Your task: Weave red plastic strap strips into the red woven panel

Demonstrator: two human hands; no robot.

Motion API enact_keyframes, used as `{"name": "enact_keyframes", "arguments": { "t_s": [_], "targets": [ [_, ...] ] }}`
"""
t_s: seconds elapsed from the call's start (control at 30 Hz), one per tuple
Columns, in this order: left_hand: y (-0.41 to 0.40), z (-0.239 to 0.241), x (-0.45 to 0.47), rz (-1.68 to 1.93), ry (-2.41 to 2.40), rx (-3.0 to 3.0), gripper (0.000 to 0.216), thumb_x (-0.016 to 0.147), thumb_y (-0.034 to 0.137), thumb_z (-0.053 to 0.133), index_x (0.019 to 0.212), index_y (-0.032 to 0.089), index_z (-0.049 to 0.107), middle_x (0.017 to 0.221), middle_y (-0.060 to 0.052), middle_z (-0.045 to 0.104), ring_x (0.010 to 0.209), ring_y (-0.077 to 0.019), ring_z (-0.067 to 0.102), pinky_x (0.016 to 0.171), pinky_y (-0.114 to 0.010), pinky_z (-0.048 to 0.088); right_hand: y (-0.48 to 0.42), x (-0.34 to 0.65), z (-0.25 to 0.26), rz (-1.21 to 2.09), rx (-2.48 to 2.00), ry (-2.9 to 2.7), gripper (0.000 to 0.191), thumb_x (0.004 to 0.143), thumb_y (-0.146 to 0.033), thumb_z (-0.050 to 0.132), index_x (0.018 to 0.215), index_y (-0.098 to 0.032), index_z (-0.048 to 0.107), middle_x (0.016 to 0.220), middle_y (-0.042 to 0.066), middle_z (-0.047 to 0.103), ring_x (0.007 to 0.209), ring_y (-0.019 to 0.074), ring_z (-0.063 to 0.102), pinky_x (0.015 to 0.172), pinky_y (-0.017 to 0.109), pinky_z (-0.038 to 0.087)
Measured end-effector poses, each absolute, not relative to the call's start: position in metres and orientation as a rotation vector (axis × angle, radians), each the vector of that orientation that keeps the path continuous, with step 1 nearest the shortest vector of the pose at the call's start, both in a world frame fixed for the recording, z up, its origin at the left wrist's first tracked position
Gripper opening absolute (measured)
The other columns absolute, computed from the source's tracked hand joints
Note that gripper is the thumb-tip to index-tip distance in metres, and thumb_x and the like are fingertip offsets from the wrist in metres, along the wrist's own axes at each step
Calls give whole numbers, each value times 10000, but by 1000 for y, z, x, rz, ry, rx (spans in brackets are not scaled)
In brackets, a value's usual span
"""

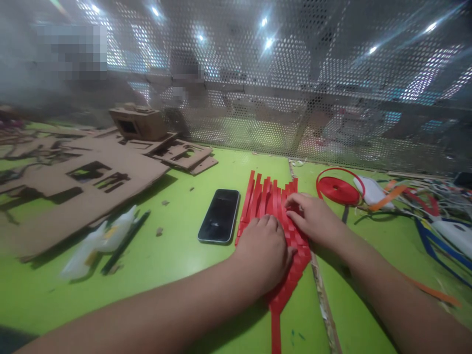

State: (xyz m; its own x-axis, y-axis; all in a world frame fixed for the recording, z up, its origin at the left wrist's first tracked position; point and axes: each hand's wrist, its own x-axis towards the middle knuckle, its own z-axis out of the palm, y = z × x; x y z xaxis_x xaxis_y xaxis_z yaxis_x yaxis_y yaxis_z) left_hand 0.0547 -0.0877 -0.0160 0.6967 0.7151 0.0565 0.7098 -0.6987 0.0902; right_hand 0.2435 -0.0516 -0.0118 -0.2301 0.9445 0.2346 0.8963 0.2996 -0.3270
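Observation:
Flat red strips woven into a mat [289, 282] lie on the green table, their loose ends fanned out at the far side and one long strip trailing toward me. My left hand [262, 248] rests palm down on the weave, pressing it, its fingers lying over the strips and its thumb apart to the right. At the mat's upper right edge, my right hand [313, 216] has thumb and forefinger bent around a red strip [289, 191]; the exact contact is partly hidden. A black-screened phone [219, 216] lies just left of the mat.
Cut cardboard sheets [110, 172] and a cardboard box [138, 123] cover the left. Glue bottles [86, 250] and a dark pen [125, 243] lie nearer. On the right are a red strip coil [338, 191] and tangled strips [427, 201]. A perforated metal screen [250, 108] stands behind.

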Motion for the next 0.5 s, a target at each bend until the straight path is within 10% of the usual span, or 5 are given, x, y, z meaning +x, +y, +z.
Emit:
{"name": "enact_keyframes", "arguments": {
  "t_s": [0.5],
  "targets": [
    [-66,-16,44,337,1191,2599,453,971,491,513,1172,121,679,1233,-169,686,1165,-352,625,1052,-527,488,-47,289,-15,885,-1744,-2023,253,910,-373,592,1056,-228,738,1074,57,768,976,257,695,859,367,512]
  ]
}}
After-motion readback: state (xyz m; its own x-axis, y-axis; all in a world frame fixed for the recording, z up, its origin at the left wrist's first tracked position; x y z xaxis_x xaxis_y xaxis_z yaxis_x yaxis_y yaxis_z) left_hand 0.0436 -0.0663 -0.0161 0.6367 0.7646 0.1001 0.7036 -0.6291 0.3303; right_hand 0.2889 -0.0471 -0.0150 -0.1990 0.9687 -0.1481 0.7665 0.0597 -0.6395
